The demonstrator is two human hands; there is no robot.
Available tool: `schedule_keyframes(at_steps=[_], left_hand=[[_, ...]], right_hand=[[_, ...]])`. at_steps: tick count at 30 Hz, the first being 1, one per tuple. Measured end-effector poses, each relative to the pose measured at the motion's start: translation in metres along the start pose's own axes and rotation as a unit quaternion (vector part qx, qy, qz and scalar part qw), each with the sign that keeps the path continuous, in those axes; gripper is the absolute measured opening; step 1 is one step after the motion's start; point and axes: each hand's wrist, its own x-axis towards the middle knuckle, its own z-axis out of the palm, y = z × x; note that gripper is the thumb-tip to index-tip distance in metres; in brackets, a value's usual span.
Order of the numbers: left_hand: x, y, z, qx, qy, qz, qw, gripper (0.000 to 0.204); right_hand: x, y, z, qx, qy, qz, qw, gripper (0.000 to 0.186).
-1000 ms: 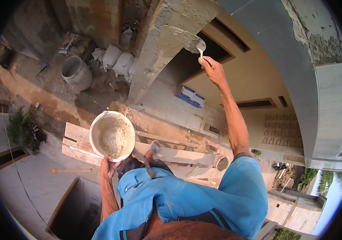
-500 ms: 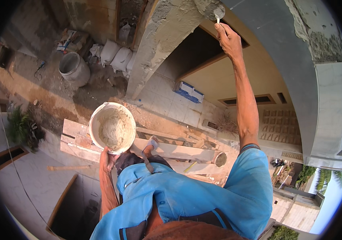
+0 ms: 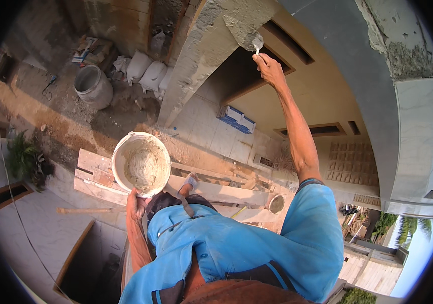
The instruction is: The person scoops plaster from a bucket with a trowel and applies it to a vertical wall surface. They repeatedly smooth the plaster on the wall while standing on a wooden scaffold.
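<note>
The bucket (image 3: 121,163) sits tilted, its mouth facing the person, and the left hand (image 3: 136,205) grips its near edge; the thumb shows, while the fingers mostly hide beneath, so how tightly they curl I cannot tell. Wet mix (image 3: 146,164) lies inside the bucket. Beyond the bucket and well off to its right, the right hand (image 3: 271,70) is closed around the handle of a trowel (image 3: 253,40), whose blade is at the rough grey coat on a concrete pillar (image 3: 188,76).

The step looks like spreading that coat. Done well, it probably calls for a slight lift on the blade's leading edge, even pressure and one long stroke, so the mix bonds rather than drags off. With the right arm stretched so far, a steady wrist likely matters more than force. The left hand should hold the bucket level enough that nothing spills. The foot (image 3: 189,183), just right of the bucket on a plank (image 3: 226,188), seems worth planting firmly before any further reach.
</note>
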Motion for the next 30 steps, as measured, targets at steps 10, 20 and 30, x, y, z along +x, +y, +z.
schedule_keyframes(at_steps=[10,20,30], left_hand=[[-0.009,-0.001,-0.002,-0.033,0.007,0.017,0.999,0.049],[-0.004,0.002,0.009,-0.020,-0.018,0.022,0.999,0.051],[-0.004,-0.006,-0.007,-0.044,-0.021,0.001,0.999,0.054]], right_hand=[[-0.065,-0.068,-0.094,-0.124,0.126,-0.025,0.984,0.046],[-0.060,-0.116,-0.139,-0.214,0.241,-0.050,0.945,0.046],[-0.089,-0.075,-0.095,-0.118,0.243,-0.050,0.962,0.049]])
